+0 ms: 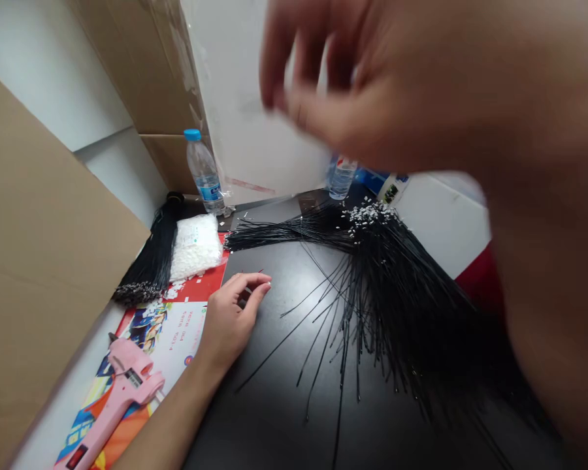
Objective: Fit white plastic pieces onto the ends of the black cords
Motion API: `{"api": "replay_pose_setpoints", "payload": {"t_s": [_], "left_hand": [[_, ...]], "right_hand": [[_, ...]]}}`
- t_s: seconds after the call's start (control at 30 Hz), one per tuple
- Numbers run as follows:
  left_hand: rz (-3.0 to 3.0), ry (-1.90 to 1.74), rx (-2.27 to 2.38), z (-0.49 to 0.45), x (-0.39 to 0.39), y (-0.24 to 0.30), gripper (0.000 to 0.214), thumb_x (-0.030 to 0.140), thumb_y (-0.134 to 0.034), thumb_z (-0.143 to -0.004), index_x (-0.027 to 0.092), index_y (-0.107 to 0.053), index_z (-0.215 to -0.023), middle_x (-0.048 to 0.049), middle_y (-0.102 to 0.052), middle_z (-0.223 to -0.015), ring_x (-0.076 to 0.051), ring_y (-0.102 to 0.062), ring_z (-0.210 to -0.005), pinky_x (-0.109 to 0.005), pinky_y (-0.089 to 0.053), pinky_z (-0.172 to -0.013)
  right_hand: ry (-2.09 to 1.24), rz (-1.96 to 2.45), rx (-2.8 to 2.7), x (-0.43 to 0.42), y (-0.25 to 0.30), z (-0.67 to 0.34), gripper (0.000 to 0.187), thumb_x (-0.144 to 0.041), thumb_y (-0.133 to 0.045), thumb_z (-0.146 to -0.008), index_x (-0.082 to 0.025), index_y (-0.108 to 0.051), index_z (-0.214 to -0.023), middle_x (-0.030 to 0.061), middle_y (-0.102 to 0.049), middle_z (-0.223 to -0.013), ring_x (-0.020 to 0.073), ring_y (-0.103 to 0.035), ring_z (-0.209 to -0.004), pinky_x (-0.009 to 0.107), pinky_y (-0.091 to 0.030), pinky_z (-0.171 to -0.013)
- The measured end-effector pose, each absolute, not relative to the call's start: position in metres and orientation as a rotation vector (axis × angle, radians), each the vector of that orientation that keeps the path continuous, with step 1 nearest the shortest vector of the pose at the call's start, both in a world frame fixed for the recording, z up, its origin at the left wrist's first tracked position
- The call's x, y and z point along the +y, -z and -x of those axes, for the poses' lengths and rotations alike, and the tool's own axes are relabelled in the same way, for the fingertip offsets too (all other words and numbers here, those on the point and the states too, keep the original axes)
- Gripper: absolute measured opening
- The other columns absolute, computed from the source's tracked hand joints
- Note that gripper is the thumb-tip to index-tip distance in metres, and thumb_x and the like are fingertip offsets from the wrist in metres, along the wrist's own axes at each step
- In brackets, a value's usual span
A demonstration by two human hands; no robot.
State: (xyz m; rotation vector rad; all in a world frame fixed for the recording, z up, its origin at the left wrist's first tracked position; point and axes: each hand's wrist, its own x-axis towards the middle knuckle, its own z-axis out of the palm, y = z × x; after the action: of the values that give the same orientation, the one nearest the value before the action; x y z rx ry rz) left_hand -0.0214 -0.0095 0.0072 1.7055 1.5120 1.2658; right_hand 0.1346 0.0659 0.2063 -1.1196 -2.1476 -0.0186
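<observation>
My left hand (232, 316) is low over the dark tabletop (279, 385). Its thumb and forefinger pinch a tiny white piece (268, 284). Raised close to the camera, my right hand (367, 98) is blurred, with thumb and forefinger tips together; whatever they hold, if anything, cannot be made out. Below it spreads a large pile of thin black cords (396, 294), with small white bits (370, 214) at the far ends. A narrower bundle of black cords (289, 232) stretches left from the pile, beyond my left hand.
A pink glue gun (130, 385) lies on a colourful printed sheet (176, 326) at left. Behind it are a bag of white pieces (196, 241) and another black cord bundle (151, 254). Two water bottles (204, 173) (342, 176) stand at the back. Cardboard (53, 261) rises on the left.
</observation>
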Motion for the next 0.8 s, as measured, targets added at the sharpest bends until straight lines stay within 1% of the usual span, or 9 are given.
{"api": "replay_pose_setpoints", "payload": {"t_s": [0.03, 0.07, 0.13, 0.23, 0.37, 0.5, 0.57, 0.7, 0.8], "left_hand": [[-1.665, -1.261, 1.517, 0.021, -0.01, -0.008, 0.016, 0.033, -0.063, -0.09, 0.02, -0.073, -0.093, -0.0043, -0.075, -0.089, -0.018, -0.067, -0.076, -0.029, -0.052, -0.07], [-1.625, -1.255, 1.518, 0.02, -0.01, -0.008, 0.019, 0.036, -0.064, -0.089, 0.02, -0.073, -0.092, -0.004, -0.075, -0.087, -0.017, -0.066, -0.073, -0.029, -0.052, -0.068], [-1.531, -1.247, 1.492, 0.019, -0.01, -0.009, 0.024, 0.041, -0.066, -0.087, 0.019, -0.072, -0.093, -0.0041, -0.075, -0.084, -0.017, -0.064, -0.067, -0.028, -0.05, -0.064], [-1.373, -1.26, 1.402, 0.018, -0.009, -0.007, 0.03, 0.044, -0.067, -0.086, 0.016, -0.07, -0.096, -0.0064, -0.074, -0.084, -0.016, -0.062, -0.065, -0.026, -0.049, -0.059], [-1.302, -1.244, 1.339, 0.019, -0.006, -0.005, 0.031, 0.044, -0.066, -0.087, 0.015, -0.07, -0.097, -0.004, -0.071, -0.081, -0.011, -0.055, -0.056, -0.024, -0.047, -0.055], [-1.303, -1.181, 1.358, 0.021, -0.004, -0.004, 0.029, 0.043, -0.065, -0.086, 0.016, -0.072, -0.095, 0.0037, -0.057, -0.06, -0.011, -0.05, -0.053, -0.022, -0.041, -0.052], [-1.275, -1.179, 1.356, 0.022, -0.004, -0.005, 0.029, 0.043, -0.066, -0.085, 0.016, -0.071, -0.096, 0.0041, -0.056, -0.06, -0.011, -0.051, -0.055, -0.022, -0.041, -0.052], [-1.217, -1.219, 1.345, 0.021, -0.003, -0.007, 0.029, 0.04, -0.073, -0.08, 0.016, -0.069, -0.096, -0.0006, -0.066, -0.08, -0.01, -0.055, -0.062, -0.023, -0.048, -0.059], [-1.211, -1.234, 1.342, 0.02, -0.002, -0.008, 0.028, 0.038, -0.075, -0.077, 0.016, -0.069, -0.094, -0.0039, -0.069, -0.093, -0.011, -0.058, -0.066, -0.024, -0.052, -0.062]], "right_hand": [[0.174, 1.084, -2.431, 0.06, -0.202, -0.143, 0.03, -0.025, -0.049, -0.088, -0.017, -0.077, -0.093, -0.0055, -0.056, -0.066, 0.0205, -0.069, -0.087, 0.032, -0.04, -0.07], [0.286, 1.074, -2.532, 0.055, -0.191, -0.15, 0.024, -0.02, -0.054, -0.087, -0.02, -0.076, -0.095, -0.0043, -0.06, -0.069, 0.0194, -0.068, -0.084, 0.033, -0.042, -0.074], [0.125, 1.163, -2.486, 0.046, -0.156, -0.157, 0.015, -0.017, -0.057, -0.086, -0.018, -0.072, -0.091, 0.0002, -0.067, -0.077, 0.0163, -0.066, -0.077, 0.029, -0.044, -0.072], [-0.246, 1.24, -2.282, 0.033, -0.083, -0.156, 0.015, -0.022, -0.05, -0.093, -0.018, -0.064, -0.094, 0.0032, -0.071, -0.087, 0.0134, -0.062, -0.072, 0.024, -0.04, -0.063], [-0.571, 1.258, -1.997, 0.014, -0.02, -0.148, 0.015, -0.024, -0.046, -0.095, -0.019, -0.06, -0.092, 0.0015, -0.067, -0.079, 0.0114, -0.056, -0.065, 0.023, -0.038, -0.061], [-0.648, 1.259, -1.979, 0.009, -0.008, -0.144, 0.012, -0.024, -0.049, -0.092, -0.019, -0.059, -0.088, -0.0008, -0.063, -0.073, 0.0113, -0.052, -0.062, 0.023, -0.035, -0.06], [-0.664, 1.256, -1.993, 0.01, -0.009, -0.144, 0.015, -0.027, -0.049, -0.094, -0.019, -0.059, -0.086, -0.0016, -0.061, -0.071, 0.0114, -0.051, -0.062, 0.023, -0.035, -0.061], [-0.676, 1.23, -2.029, 0.014, -0.007, -0.147, 0.021, -0.03, -0.047, -0.098, -0.02, -0.062, -0.087, -0.0009, -0.064, -0.074, 0.0119, -0.054, -0.066, 0.024, -0.037, -0.065], [-0.7, 1.234, -2.052, 0.014, -0.005, -0.149, 0.02, -0.03, -0.047, -0.099, -0.02, -0.064, -0.093, -0.0011, -0.065, -0.074, 0.0117, -0.055, -0.065, 0.024, -0.038, -0.065]]}}
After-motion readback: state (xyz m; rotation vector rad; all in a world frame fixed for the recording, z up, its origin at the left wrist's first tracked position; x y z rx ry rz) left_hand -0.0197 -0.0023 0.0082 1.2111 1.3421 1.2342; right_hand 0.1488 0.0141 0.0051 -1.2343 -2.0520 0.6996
